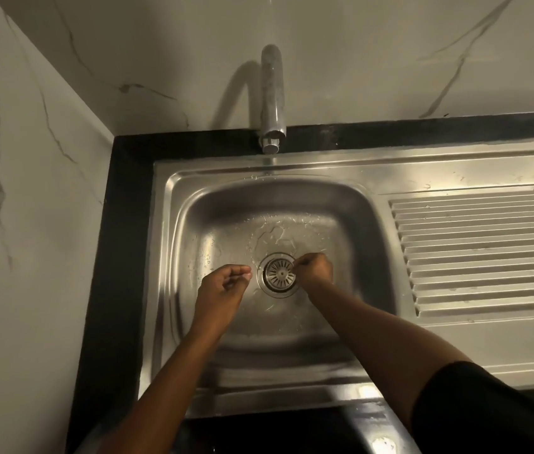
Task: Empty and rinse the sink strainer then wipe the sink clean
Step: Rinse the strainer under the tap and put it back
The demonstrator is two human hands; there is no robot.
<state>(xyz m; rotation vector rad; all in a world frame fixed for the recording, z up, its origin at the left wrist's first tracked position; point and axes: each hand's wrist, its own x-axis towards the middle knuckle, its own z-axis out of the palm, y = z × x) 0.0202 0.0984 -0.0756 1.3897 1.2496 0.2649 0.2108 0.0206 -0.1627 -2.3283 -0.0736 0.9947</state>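
The strainer sits in its drain hole on the floor of the sink, directly below the tap and a little nearer to the person than the spout. No water is seen running from the tap, but the basin floor below it carries drops and thin wet streaks. The left hand is below the tap and to its left, just beside the strainer and apart from it; its fingers are curled with the tips drawn close to the thumb, and nothing is seen in it. The right hand is below the tap and to its right, with curled fingers at the strainer's right rim; it cannot be told whether they already pinch the rim or only touch it. The strainer looks like a small slotted metal disc, so it is probably light, stiff and not fragile, but also wet and slippery. Its flat face gives little to hold. A sensible place to take it is probably the raised edge, caught with fingertips or nails, or the small centre knob if it stands high enough. It may sit tight in the drain, so a lift from one side first is likely easier than a straight pull.
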